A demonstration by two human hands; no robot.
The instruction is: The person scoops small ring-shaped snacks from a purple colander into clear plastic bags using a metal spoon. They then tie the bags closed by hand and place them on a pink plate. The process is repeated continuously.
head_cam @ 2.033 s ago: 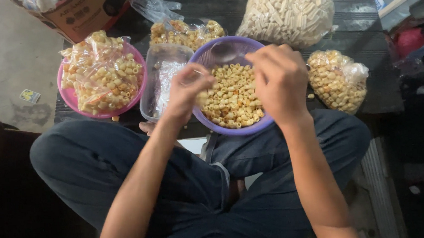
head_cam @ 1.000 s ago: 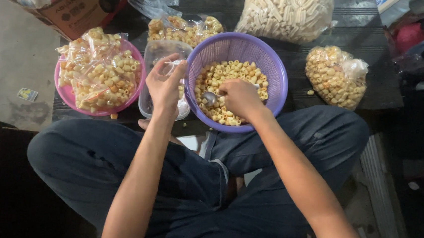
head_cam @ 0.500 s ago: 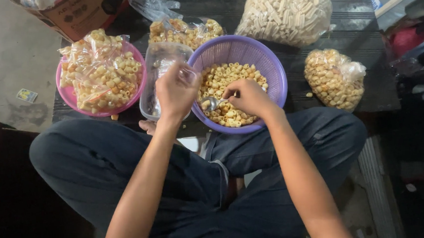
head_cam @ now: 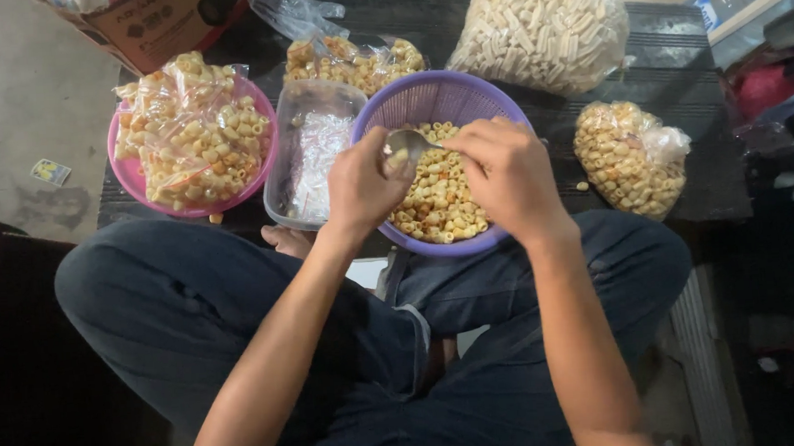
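— Head view, centre: what's in hand?

— Metal spoon (head_cam: pixel 407 144), bowl tilted over the purple basket (head_cam: pixel 407 101), a few pale snack rings in it. Right hand (head_cam: pixel 505 173) pinching the handle end, grip narrow and closed on it. Left hand (head_cam: pixel 362 183) curled shut just at nine o'clock of the spoon bowl, seemingly around the mouth of a small clear bag; bag itself mostly hidden, so hard to say for sure.

— Handling?

— Judging by looks: spoon stiff, light, smooth, best held far back on the handle as now. Snack rings (head_cam: pixel 442 206) in the basket dry, hollow, very light, brittle, likely to crush under a squeeze and to roll off a tipped spoon. Thin bag film soft and slippery, best held by the rim.

— Around the basket?

— At nine o'clock, touching it, a clear plastic tub (head_cam: pixel 304 155) with flat empty bags inside. Further at nine, a pink basin (head_cam: pixel 133 176) piled with filled small bags. At twelve, a loose bag of rings (head_cam: pixel 349 63). At one o'clock, a big sack of pale tube snacks (head_cam: pixel 542 27). At three, apart from the basket, a tied bag of rings (head_cam: pixel 630 160). All on a dark low counter (head_cam: pixel 693 53); cardboard box (head_cam: pixel 150 21) at eleven; crossed legs in dark trousers at six.
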